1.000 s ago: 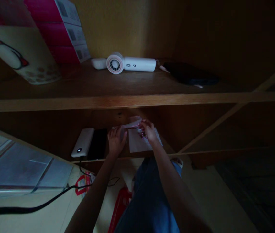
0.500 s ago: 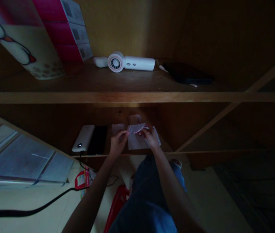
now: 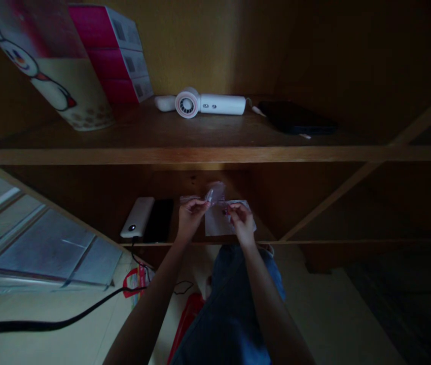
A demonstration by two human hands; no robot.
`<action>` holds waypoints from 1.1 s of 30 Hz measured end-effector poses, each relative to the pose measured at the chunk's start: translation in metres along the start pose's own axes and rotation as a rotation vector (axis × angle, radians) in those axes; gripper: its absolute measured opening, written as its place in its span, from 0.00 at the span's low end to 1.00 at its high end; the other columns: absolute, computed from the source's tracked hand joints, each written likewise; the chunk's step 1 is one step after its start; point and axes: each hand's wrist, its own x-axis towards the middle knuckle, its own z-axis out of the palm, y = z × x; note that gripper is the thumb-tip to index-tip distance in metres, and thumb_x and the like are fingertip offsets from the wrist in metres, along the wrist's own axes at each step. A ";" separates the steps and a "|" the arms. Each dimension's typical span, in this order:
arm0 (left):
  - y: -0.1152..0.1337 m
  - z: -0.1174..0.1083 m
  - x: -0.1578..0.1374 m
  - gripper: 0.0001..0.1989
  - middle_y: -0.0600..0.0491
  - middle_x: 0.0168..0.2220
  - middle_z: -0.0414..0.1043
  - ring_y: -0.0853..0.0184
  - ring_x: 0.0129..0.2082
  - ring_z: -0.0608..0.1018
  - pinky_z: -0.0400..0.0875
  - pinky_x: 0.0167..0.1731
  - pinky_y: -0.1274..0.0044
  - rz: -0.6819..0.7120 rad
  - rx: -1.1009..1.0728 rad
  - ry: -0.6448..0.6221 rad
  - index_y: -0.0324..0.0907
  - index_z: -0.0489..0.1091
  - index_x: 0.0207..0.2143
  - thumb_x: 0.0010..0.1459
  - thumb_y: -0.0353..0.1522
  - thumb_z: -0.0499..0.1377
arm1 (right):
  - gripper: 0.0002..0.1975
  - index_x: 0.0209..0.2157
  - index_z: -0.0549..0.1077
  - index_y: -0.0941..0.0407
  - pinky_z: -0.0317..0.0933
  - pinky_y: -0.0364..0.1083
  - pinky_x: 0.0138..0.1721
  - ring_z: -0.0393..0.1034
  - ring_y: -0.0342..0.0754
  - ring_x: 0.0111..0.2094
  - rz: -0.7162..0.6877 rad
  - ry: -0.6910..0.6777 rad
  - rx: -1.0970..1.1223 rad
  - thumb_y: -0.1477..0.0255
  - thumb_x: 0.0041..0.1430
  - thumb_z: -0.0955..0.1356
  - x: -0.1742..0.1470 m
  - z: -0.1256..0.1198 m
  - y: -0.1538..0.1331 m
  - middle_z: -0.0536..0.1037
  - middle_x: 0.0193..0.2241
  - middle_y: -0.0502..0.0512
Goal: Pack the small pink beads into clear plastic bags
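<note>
A small clear plastic bag (image 3: 215, 193) is stretched between my two hands, over the lower shelf. My left hand (image 3: 191, 215) pinches its left end between thumb and fingertips. My right hand (image 3: 243, 222) has its fingers closed at the bag's right edge; a small dark spot shows by the fingertips, too small to make out. Beneath the hands lies a pale, flat sheet or bag (image 3: 217, 225), partly covered by my right hand. Another clear bag (image 3: 188, 198) lies just behind my left hand, mostly hidden.
Left on the lower shelf are a white power bank (image 3: 138, 218) with a cable and a dark flat phone-like object (image 3: 158, 220). The upper shelf (image 3: 215, 154) holds a handheld fan (image 3: 223, 104), a black item (image 3: 295, 116), pink boxes (image 3: 111, 61) and a drink cup (image 3: 86, 96).
The small bag has shifted from a raised, folded position to a thin stretch between the fingertips. My hands have moved slightly apart, and the view has shifted a little.
</note>
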 end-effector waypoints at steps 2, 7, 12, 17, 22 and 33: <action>-0.002 0.005 0.000 0.08 0.53 0.25 0.75 0.69 0.25 0.76 0.70 0.28 0.78 -0.004 0.075 -0.088 0.40 0.73 0.25 0.48 0.37 0.61 | 0.12 0.33 0.71 0.56 0.63 0.46 0.32 0.69 0.47 0.31 0.006 -0.061 0.015 0.62 0.53 0.65 0.002 0.004 0.002 0.75 0.29 0.53; -0.009 0.018 0.001 0.07 0.52 0.30 0.77 0.67 0.28 0.77 0.70 0.31 0.78 0.089 0.353 -0.349 0.42 0.74 0.30 0.53 0.34 0.57 | 0.14 0.36 0.74 0.54 0.64 0.48 0.38 0.70 0.48 0.35 -0.050 -0.066 -0.047 0.61 0.52 0.66 0.007 0.007 0.011 0.77 0.34 0.53; -0.007 0.024 0.003 0.12 0.50 0.34 0.78 0.65 0.33 0.78 0.69 0.34 0.76 0.178 0.640 -0.437 0.43 0.74 0.36 0.58 0.35 0.52 | 0.16 0.39 0.75 0.53 0.64 0.46 0.34 0.71 0.49 0.36 0.022 -0.079 -0.052 0.59 0.54 0.64 0.008 0.001 0.014 0.77 0.35 0.53; -0.001 0.024 0.002 0.11 0.51 0.33 0.77 0.65 0.32 0.77 0.67 0.32 0.77 0.241 0.803 -0.385 0.44 0.72 0.37 0.58 0.36 0.52 | 0.16 0.39 0.75 0.51 0.64 0.45 0.27 0.71 0.49 0.34 0.043 -0.143 -0.068 0.58 0.56 0.62 0.006 0.000 0.012 0.77 0.34 0.52; 0.000 0.021 0.003 0.12 0.52 0.30 0.75 0.67 0.30 0.76 0.65 0.31 0.78 0.302 0.897 -0.422 0.44 0.71 0.33 0.60 0.34 0.48 | 0.16 0.35 0.75 0.52 0.65 0.45 0.29 0.71 0.48 0.32 0.048 -0.183 -0.028 0.58 0.57 0.61 0.006 0.003 0.007 0.77 0.30 0.52; 0.014 0.024 0.004 0.11 0.53 0.29 0.74 0.68 0.29 0.74 0.60 0.27 0.79 0.249 1.018 -0.459 0.44 0.69 0.32 0.59 0.35 0.49 | 0.17 0.35 0.74 0.55 0.62 0.44 0.32 0.71 0.47 0.30 -0.076 -0.161 -0.280 0.62 0.61 0.58 0.006 0.002 0.008 0.77 0.30 0.53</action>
